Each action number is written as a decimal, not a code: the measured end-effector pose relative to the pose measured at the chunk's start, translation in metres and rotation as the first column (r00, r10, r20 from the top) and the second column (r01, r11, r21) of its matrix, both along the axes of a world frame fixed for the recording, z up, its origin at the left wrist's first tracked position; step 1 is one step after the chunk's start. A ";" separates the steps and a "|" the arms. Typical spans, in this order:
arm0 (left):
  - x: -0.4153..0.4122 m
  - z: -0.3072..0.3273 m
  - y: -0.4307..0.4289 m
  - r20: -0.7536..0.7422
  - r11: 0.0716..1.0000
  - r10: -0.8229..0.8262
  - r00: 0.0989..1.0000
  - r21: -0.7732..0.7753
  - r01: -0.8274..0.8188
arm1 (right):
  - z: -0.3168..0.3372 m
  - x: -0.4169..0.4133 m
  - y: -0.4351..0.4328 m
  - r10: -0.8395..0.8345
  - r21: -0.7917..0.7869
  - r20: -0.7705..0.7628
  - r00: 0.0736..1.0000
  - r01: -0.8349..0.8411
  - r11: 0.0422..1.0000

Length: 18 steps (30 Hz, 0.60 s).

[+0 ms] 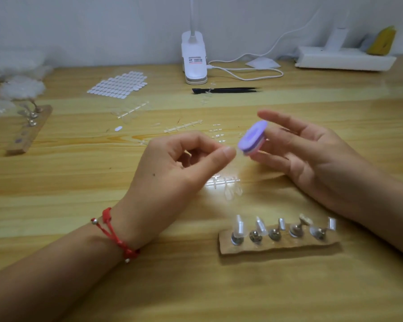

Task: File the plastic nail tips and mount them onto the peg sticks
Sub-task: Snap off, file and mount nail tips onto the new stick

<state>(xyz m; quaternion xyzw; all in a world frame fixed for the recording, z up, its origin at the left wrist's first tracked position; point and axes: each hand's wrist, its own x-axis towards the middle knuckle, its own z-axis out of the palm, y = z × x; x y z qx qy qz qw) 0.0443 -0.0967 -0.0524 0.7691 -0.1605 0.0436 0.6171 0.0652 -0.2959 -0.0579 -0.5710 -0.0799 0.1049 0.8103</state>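
My left hand (pixel 184 166) pinches a clear nail tip (pixel 237 152) between thumb and forefinger; the tip is barely visible. My right hand (pixel 312 156) holds a small purple buffer block (pixel 253 138) between thumb and fingers, its face right next to the tip. In front of my right forearm lies a brown base (pixel 279 246) with several metal peg sticks, clear tips (pixel 239 225) mounted on them. A sprue of clear nail tips (pixel 226 185) lies on the wooden table below my hands.
A sheet of adhesive tabs (pixel 118 84), black tweezers (pixel 226 90) and a white clip lamp (pixel 194 60) with its cable sit at the back. A second peg base (pixel 29 126) lies at the left. Empty sprues (pixel 183 127) are scattered mid-table. A white power strip (pixel 344 59) stands back right.
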 end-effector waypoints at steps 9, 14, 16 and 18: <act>-0.001 0.001 -0.001 0.010 1.000 0.002 1.000 -0.008 -0.002 | 0.000 -0.002 0.002 0.054 -0.079 0.014 0.998 -0.053 0.995; 0.000 0.001 -0.002 -0.031 0.999 -0.048 0.998 0.012 0.049 | 0.001 -0.004 0.004 0.026 -0.095 0.035 0.999 -0.022 0.995; -0.001 0.001 -0.002 0.005 0.999 -0.041 0.999 0.023 0.041 | 0.001 -0.004 0.003 -0.004 -0.064 0.024 1.000 0.005 0.998; -0.002 0.001 -0.002 0.036 1.000 -0.010 0.999 0.011 0.010 | 0.001 -0.008 0.005 0.067 -0.185 0.071 0.995 -0.053 0.981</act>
